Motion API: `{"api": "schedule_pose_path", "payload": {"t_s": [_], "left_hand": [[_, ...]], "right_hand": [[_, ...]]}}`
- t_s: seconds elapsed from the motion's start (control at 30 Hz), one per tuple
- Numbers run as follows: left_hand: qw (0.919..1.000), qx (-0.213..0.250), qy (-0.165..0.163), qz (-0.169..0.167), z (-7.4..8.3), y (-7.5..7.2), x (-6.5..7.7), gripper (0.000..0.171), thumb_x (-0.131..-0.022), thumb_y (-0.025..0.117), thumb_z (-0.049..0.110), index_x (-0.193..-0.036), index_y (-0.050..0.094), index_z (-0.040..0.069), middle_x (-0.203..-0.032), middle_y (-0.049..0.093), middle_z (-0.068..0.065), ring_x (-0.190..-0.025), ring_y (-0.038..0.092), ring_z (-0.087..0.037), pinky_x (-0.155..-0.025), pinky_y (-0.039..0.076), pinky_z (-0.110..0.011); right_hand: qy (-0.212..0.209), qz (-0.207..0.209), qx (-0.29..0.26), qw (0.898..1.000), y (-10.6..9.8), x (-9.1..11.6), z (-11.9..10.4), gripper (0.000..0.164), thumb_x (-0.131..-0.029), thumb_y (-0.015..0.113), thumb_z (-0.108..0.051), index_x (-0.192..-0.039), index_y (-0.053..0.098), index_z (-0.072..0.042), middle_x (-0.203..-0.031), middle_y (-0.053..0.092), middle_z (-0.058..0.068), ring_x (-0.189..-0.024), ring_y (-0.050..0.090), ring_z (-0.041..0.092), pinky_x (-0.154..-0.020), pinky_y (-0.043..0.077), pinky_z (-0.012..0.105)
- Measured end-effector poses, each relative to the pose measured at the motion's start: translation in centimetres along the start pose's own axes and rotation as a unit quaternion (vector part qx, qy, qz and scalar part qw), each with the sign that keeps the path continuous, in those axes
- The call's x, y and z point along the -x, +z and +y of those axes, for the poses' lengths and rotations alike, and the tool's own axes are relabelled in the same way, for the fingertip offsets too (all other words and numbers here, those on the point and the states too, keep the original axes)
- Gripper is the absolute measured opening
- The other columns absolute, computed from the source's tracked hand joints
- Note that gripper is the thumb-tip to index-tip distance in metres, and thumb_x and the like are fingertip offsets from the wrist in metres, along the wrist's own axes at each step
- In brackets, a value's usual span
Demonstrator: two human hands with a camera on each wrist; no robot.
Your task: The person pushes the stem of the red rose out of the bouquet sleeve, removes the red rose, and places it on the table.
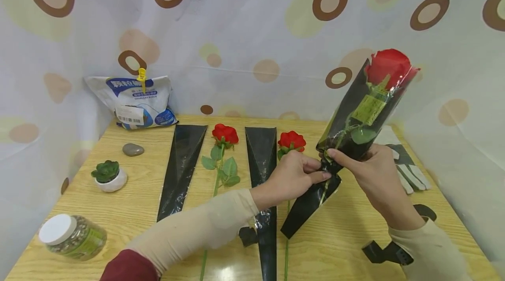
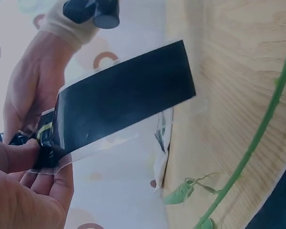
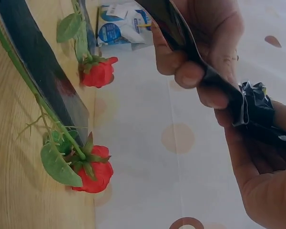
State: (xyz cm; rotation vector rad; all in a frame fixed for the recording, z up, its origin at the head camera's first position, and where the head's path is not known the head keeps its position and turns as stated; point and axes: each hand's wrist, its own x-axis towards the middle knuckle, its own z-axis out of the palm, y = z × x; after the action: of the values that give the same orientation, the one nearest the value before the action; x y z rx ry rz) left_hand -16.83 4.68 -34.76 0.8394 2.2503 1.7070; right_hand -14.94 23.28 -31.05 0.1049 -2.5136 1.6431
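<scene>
A red rose (image 1: 388,67) stands tilted inside a black flower sleeve (image 1: 342,128) with a clear front, raised above the table. The sleeve is gathered into a narrow, crumpled waist, and its lower tail (image 2: 126,95) flares out below. My left hand (image 1: 291,178) pinches the sleeve at this waist between thumb and fingers. Close beside it, my right hand (image 1: 375,176) grips the gathered part, thumb in front and fingers behind. A yellowish tie seems to cross the waist, though fingers partly cover it. Under my left forearm lies another flat black sleeve (image 1: 261,154).
Two loose roses lie on the table, one rose (image 1: 225,134) beside a second flat sleeve (image 1: 183,158), the other rose (image 1: 292,140) behind my hands. Leftward are a bag (image 1: 138,101), stone (image 1: 133,149), potted succulent (image 1: 110,176) and jar (image 1: 72,237). Gloves (image 1: 410,171) lie right.
</scene>
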Motion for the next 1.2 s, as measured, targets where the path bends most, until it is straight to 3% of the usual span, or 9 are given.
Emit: {"api": "schedule_pose_path", "payload": {"t_s": [0.17,0.37,0.53,0.6,0.8,0.87,1.03,1.1,1.2], "left_hand": [[0.9989,-0.028,0.037,-0.001,-0.5,0.2,0.3,0.051,-0.096,0.067,0.019,-0.056,0.036,0.012,-0.049,0.024,0.004,-0.041,0.022,-0.011,-0.045,0.021,-0.020],[0.9987,-0.022,0.046,-0.008,-1.4,0.7,1.3,0.055,-0.096,0.066,0.026,-0.059,0.029,0.012,-0.053,0.016,0.004,-0.041,0.017,-0.013,-0.048,0.021,-0.020],[0.9991,-0.001,0.041,0.005,-1.6,0.8,1.9,0.057,-0.096,0.067,0.026,-0.059,0.026,0.013,-0.056,0.012,0.004,-0.045,0.014,-0.013,-0.050,0.020,-0.021],[0.9992,0.007,0.039,0.006,-1.7,0.8,2.2,0.057,-0.095,0.068,0.025,-0.059,0.025,0.013,-0.057,0.011,0.004,-0.046,0.013,-0.013,-0.051,0.020,-0.021],[0.9993,0.023,0.030,0.003,-1.8,0.8,2.8,0.059,-0.094,0.069,0.024,-0.059,0.023,0.014,-0.059,0.010,0.003,-0.047,0.013,-0.014,-0.052,0.021,-0.022],[0.9993,0.025,0.027,0.000,-1.9,0.7,3.0,0.059,-0.094,0.070,0.024,-0.059,0.023,0.014,-0.059,0.010,0.003,-0.047,0.013,-0.013,-0.052,0.020,-0.022],[0.9995,0.013,0.030,-0.003,-2.2,0.6,3.3,0.059,-0.094,0.070,0.024,-0.060,0.022,0.014,-0.062,0.009,0.004,-0.050,0.013,-0.013,-0.052,0.019,-0.023],[0.9994,0.011,0.032,-0.006,-2.3,0.6,3.3,0.059,-0.094,0.070,0.024,-0.061,0.022,0.014,-0.062,0.009,0.004,-0.051,0.012,-0.013,-0.053,0.019,-0.023],[0.9992,0.021,0.024,-0.022,-2.7,0.7,3.6,0.060,-0.094,0.071,0.024,-0.060,0.022,0.014,-0.061,0.009,0.004,-0.050,0.012,-0.013,-0.052,0.019,-0.023]], "right_hand": [[0.007,0.015,0.028,0.999,-0.3,0.3,-0.7,0.049,-0.085,0.080,-0.033,-0.061,0.046,-0.008,-0.049,0.023,-0.005,-0.037,0.019,0.019,-0.038,0.026,0.037],[-0.004,0.012,-0.009,1.000,-1.2,0.1,-1.5,0.039,-0.085,0.081,-0.023,-0.063,0.053,-0.008,-0.052,0.028,-0.006,-0.045,0.027,0.017,-0.053,0.035,0.032],[-0.014,-0.010,-0.103,0.995,-1.3,-0.4,-2.1,0.013,-0.087,0.079,-0.010,-0.087,0.070,0.000,-0.071,0.061,0.000,-0.072,0.057,0.015,-0.075,0.047,0.023],[-0.015,-0.017,-0.125,0.992,-1.3,-0.4,-2.2,0.015,-0.087,0.078,-0.008,-0.097,0.071,0.000,-0.084,0.068,0.002,-0.088,0.062,0.016,-0.082,0.047,0.022],[-0.006,-0.018,-0.127,0.992,-1.5,-0.6,-2.2,0.015,-0.086,0.079,-0.010,-0.093,0.069,-0.002,-0.079,0.064,-0.001,-0.087,0.059,0.014,-0.081,0.046,0.023],[-0.001,-0.019,-0.124,0.992,-1.5,-0.6,-2.2,0.018,-0.086,0.079,-0.010,-0.099,0.069,-0.004,-0.085,0.065,-0.002,-0.091,0.059,0.014,-0.082,0.046,0.023],[0.018,-0.026,-0.114,0.993,-1.6,-0.6,-2.3,0.053,-0.087,0.078,-0.011,-0.136,0.058,-0.010,-0.125,0.064,0.000,-0.118,0.055,0.015,-0.091,0.045,0.022],[0.017,-0.026,-0.125,0.992,-1.8,-0.6,-2.3,0.054,-0.087,0.078,-0.009,-0.137,0.056,-0.009,-0.126,0.063,0.001,-0.118,0.055,0.015,-0.091,0.045,0.022],[0.000,-0.010,-0.156,0.988,-2.1,-0.7,-2.3,0.042,-0.086,0.078,-0.005,-0.125,0.062,-0.003,-0.111,0.066,0.002,-0.104,0.059,0.015,-0.084,0.047,0.023]]}}
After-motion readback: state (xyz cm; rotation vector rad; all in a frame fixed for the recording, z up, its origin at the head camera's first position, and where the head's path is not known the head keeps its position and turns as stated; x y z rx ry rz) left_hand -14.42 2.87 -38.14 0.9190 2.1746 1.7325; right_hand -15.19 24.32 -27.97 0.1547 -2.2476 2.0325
